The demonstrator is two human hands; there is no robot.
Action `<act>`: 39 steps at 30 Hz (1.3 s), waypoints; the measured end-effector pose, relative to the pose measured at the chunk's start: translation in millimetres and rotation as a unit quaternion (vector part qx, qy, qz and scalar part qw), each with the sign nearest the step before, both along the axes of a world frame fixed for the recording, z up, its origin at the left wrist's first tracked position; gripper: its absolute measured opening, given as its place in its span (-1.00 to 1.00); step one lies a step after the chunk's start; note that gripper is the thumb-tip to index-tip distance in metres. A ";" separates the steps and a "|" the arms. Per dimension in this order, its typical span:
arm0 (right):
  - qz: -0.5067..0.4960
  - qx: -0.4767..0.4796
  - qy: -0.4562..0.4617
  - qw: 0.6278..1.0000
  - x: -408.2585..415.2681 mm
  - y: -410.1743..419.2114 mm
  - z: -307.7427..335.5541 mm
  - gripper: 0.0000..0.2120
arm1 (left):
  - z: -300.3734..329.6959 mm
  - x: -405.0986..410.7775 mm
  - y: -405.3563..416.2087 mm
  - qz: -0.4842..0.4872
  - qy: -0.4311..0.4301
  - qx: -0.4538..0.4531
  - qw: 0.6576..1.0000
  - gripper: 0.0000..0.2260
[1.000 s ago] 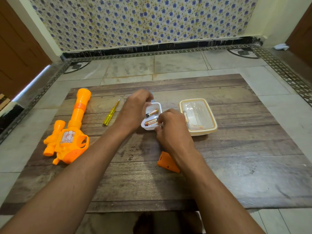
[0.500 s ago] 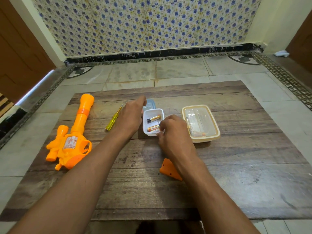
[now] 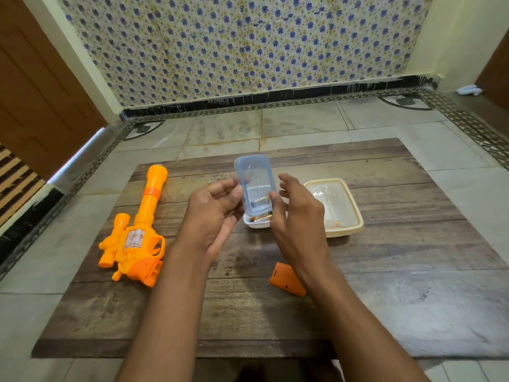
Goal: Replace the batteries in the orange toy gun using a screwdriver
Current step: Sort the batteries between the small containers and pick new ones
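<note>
No legible text showing; the sticker [image 3: 134, 237] on the orange toy gun [image 3: 137, 232] is appearing too blurred to read.

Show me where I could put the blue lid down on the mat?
Bare mat lies near the front right, beside the orange cover and below the cream tray. Another bare strip runs along the front edge under the toy gun. The middle is crowded around the white battery box.
</note>
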State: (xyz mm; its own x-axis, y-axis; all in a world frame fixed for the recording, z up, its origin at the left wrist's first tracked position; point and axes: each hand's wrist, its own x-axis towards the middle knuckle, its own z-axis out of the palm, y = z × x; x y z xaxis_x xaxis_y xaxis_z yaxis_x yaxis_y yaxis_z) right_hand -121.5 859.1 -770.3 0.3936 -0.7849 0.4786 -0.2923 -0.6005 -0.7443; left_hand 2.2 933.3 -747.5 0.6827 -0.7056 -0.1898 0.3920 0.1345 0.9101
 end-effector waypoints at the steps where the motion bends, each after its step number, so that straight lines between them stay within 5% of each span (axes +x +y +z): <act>1: 0.004 0.024 -0.013 1.000 -0.2 0.0 0.7 -0.69 | -4.5 -1.2 3.3 -0.007 0.040 -0.013 0.999 -0.80; 6: -0.005 0.095 -0.031 0.995 -3.9 -5.3 -0.8 -0.71 | -20.4 -4.6 1.7 0.039 0.084 -0.011 0.996 -0.69; 10: -0.031 0.084 -0.027 0.996 1.8 -10.9 -7.2 -0.73 | -27.3 -8.8 -3.9 0.079 -0.085 0.067 0.991 -0.78; 13: -0.022 0.039 0.000 0.999 8.6 -10.0 -12.7 -0.70 | -35.4 -7.6 -9.5 0.120 -0.239 0.149 0.952 -0.80; 17: -0.002 0.003 0.039 0.999 14.3 -5.0 -17.0 -0.68 | -41.6 -3.7 -15.4 0.125 -0.339 0.193 0.912 -0.79; 37: -0.033 0.052 0.138 0.989 22.0 1.7 -20.5 -0.80 | -44.1 -3.8 -22.4 0.072 -0.420 0.257 0.867 -0.90; 39: -0.023 0.064 0.138 0.988 20.5 0.0 -19.1 -0.74 | -46.3 0.0 -24.1 0.058 -0.419 0.266 0.866 -0.75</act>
State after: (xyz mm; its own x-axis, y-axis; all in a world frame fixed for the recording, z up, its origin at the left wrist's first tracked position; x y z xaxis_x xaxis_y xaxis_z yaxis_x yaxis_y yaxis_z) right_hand -101.1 859.1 -789.4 0.4575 -0.8522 0.2540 -0.5198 -0.4880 -0.7012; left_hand 2.2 909.2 -793.8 0.7985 -0.5882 0.1281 -0.4237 -0.3979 0.8138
